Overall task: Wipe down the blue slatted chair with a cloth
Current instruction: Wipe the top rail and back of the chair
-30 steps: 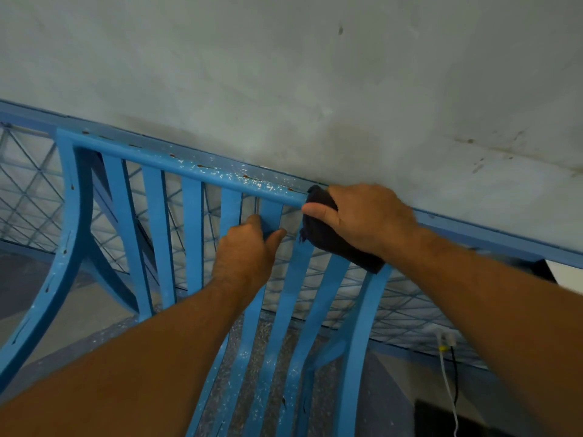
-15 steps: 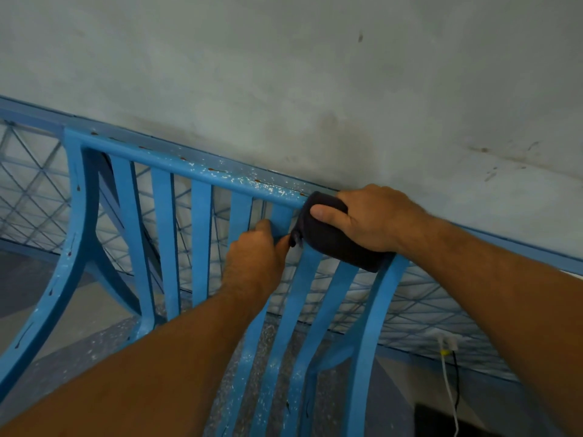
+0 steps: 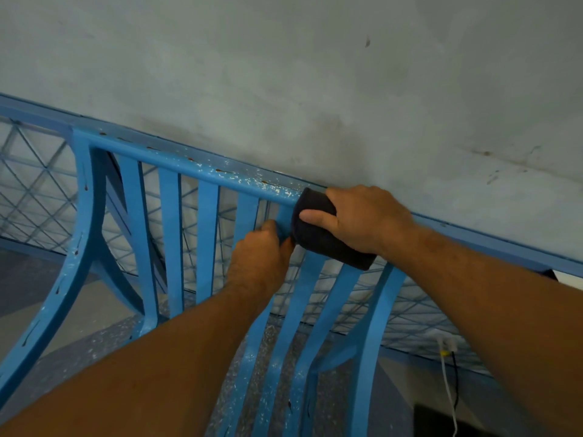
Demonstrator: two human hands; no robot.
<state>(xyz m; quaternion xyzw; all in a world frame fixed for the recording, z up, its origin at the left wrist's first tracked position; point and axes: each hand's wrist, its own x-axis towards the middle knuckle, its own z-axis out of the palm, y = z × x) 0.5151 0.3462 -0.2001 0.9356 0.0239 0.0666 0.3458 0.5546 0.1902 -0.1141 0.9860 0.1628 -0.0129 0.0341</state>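
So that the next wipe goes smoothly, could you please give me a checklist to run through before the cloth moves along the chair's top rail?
1. Grip on the cloth: ok, the right hand holds it wrapped over the top rail.
2. Steadying hold: ok, the left hand grips a slat just under the rail.
3. Rail left of the cloth clean: not ok, white specks and rusty spots show there.
4. Gap between rail and wall: cannot tell, hidden from this view.
5. Hands clear of the white cable: ok, it hangs at the lower right, apart from both.
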